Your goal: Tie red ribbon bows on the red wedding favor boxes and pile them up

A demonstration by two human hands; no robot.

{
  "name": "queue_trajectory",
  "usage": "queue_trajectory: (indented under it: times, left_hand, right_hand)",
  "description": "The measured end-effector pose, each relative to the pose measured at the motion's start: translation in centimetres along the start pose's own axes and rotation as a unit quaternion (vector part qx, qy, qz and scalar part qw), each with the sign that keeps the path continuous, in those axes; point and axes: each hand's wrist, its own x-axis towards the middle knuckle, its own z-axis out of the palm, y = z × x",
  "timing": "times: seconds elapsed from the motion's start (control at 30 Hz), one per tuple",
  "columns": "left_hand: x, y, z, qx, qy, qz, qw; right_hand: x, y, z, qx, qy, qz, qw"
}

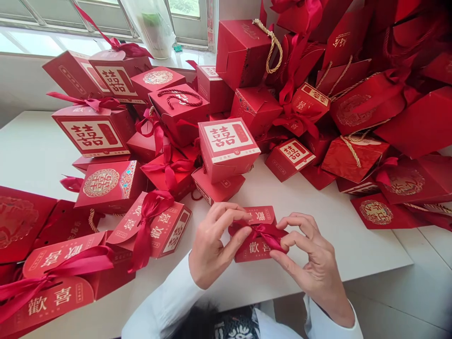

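A small red gift box [257, 253] with gold characters lies on the white table close in front of me. Across its top runs a crimson ribbon [263, 230] tied in a bow. My left hand [216, 240] pinches the bow's left loop between thumb and index finger. On the other side, my right hand [312, 256] has its thumb and fingers closed at the right loop. Both hands rest about the box's upper face, and their fingers hide the ends of the bow.
Red boxes pile up at the back right, some with gold rope handles [273, 47]. A stacked box [229, 141] stands just beyond my hands. Ribboned boxes [155, 226] lie on the left. The white table's [367, 249] edge runs at right. A plastic-wrapped cup [151, 33] is on the windowsill.
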Motion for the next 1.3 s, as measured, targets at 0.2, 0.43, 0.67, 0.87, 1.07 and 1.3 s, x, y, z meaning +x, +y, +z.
queue_trajectory:
  times: [0.2,0.43,0.67,0.87,1.07,1.3]
  left_hand:
    - [-0.6,0.1,0.5,0.120,0.022,0.092,0.988]
    - [-1.6,0.6,0.8,0.152,0.061,0.020,0.986]
    - [-1.8,2.5,0.3,0.149,0.035,-0.090,0.984]
    - [-2.8,3.0,0.1,0.180,0.044,-0.089,0.979]
    - [-4.3,2.6,-0.2,0.184,0.010,-0.080,0.980]
    - [-4.7,2.3,0.0,0.160,-0.003,-0.107,0.981]
  right_hand:
    - [0.2,0.0,0.2,0.002,0.004,0.011,1.000]
    - [0.2,0.3,0.3,0.005,0.028,0.062,0.998]
    - [0.0,-0.1,1.0,0.019,0.038,0.102,0.994]
    - [-0.3,-0.2,1.5,-0.012,0.067,0.105,0.992]
    - [-0.5,-0.6,1.0,-0.019,0.032,0.069,0.997]
    - [-0.1,-1.5,1.0,-0.083,0.045,0.012,0.995]
